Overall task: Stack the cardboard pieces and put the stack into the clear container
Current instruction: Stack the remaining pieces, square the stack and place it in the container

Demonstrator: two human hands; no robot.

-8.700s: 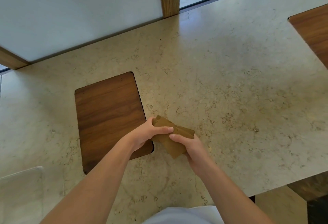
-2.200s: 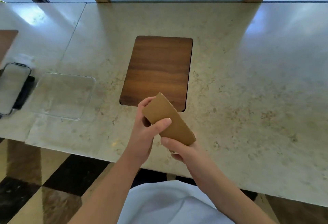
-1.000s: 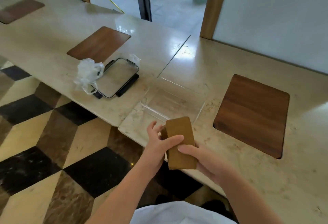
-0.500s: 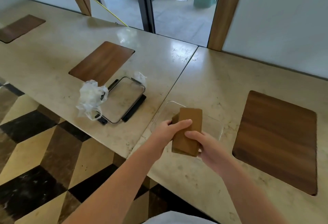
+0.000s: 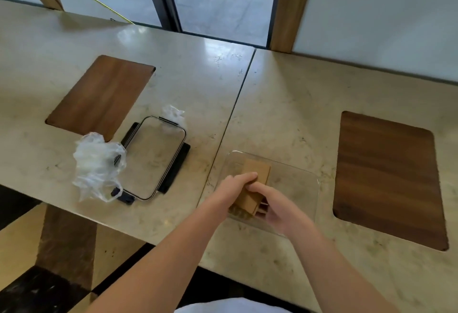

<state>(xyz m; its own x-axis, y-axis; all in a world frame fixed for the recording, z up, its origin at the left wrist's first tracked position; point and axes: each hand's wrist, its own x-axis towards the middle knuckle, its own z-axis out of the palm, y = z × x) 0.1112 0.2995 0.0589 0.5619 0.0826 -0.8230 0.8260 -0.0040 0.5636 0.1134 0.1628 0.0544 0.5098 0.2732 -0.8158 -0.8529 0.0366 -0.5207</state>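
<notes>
Both hands hold the cardboard stack (image 5: pixel 256 176) inside the clear container (image 5: pixel 307 189) on the marble surface (image 5: pixel 285 104). The left hand (image 5: pixel 235 189) and right hand (image 5: pixel 275 207) each keep a grip clamped on the stack's near end, which is tilted.

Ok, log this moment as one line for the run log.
phase: placing | left hand: holds brown cardboard stack | right hand: holds stack | stack: inside clear rectangular plastic container, not yet released
</notes>
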